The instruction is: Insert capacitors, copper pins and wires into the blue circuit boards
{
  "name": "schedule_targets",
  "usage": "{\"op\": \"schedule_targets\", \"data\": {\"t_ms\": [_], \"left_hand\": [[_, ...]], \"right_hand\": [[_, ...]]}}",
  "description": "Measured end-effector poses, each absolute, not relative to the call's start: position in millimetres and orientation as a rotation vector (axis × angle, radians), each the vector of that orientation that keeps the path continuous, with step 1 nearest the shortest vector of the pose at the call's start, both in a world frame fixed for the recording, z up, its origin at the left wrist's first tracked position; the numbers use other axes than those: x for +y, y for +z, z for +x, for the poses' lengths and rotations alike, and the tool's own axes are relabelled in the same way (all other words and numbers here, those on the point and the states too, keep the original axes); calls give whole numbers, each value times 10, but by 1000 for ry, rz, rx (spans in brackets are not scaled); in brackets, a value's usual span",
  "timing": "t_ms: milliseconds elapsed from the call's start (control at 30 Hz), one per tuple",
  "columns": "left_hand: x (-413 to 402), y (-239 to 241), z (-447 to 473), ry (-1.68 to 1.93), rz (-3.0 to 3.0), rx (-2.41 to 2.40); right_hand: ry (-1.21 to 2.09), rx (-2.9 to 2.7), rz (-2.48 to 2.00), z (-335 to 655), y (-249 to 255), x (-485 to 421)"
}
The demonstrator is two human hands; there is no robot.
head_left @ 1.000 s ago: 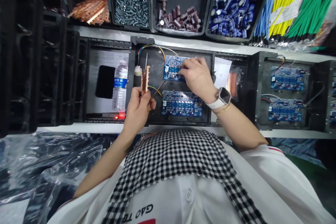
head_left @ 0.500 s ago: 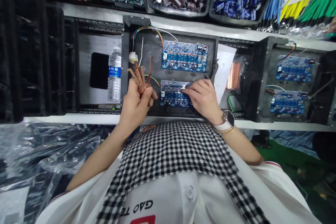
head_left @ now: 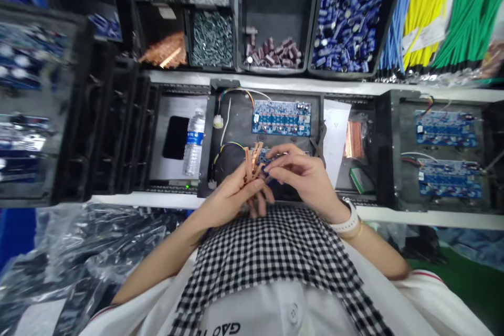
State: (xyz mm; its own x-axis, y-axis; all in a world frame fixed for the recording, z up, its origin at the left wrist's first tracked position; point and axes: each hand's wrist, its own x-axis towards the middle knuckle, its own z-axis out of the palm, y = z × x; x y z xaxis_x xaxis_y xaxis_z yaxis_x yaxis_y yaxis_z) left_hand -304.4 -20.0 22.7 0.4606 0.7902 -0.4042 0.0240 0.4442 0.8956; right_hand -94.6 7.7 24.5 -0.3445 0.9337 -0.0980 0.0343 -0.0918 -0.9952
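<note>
A bundle of thin copper strips [head_left: 252, 164] fans upward from my left hand [head_left: 232, 194], whose fingers are wrapped round its lower end. Close to the bundle's right side is my right hand [head_left: 305, 176]. Its thumb and forefinger are pinched together near the strips, and anything between them is too small to make out. Both hands are above a blue circuit board [head_left: 262, 156], which they mostly cover. Behind it a second blue circuit board [head_left: 281, 118] lies flat in the same black tray [head_left: 236, 115], with coloured wires at its left.
Bins along the back hold copper strips [head_left: 167, 52], screws [head_left: 212, 39], brown capacitors [head_left: 275, 53] and blue capacitors [head_left: 346, 26]. A water bottle [head_left: 194, 142] and a phone [head_left: 176, 138] lie left of the tray. Another tray [head_left: 397, 168] with two boards stands right.
My right hand has come away from the lower board to the copper strips. My left hand has moved nearer to it with the bundle. The camera view has shifted, showing more bins.
</note>
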Motion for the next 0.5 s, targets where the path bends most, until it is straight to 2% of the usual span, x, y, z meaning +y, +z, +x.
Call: {"op": "schedule_targets", "data": {"t_ms": [67,100,167,233,367,500], "left_hand": [[203,324,-3250,624,1365,1301],[493,375,-3382,680,1570,1639],[1165,458,-3657,720,1636,2056],[1809,486,-3874,421,1690,2495],[2482,366,-3948,72,1829,2438],[2528,183,-3755,104,2393,2062]], "right_hand": [[1699,-1207,-1001,-966,279,34],[1797,-1155,-954,-951,282,5],[2018,-1123,-885,-883,278,-55],[2166,-1132,-917,-790,282,-99],[2034,-1570,-1073,-600,310,-127],[1662,-2006,-1058,-462,203,-189]]}}
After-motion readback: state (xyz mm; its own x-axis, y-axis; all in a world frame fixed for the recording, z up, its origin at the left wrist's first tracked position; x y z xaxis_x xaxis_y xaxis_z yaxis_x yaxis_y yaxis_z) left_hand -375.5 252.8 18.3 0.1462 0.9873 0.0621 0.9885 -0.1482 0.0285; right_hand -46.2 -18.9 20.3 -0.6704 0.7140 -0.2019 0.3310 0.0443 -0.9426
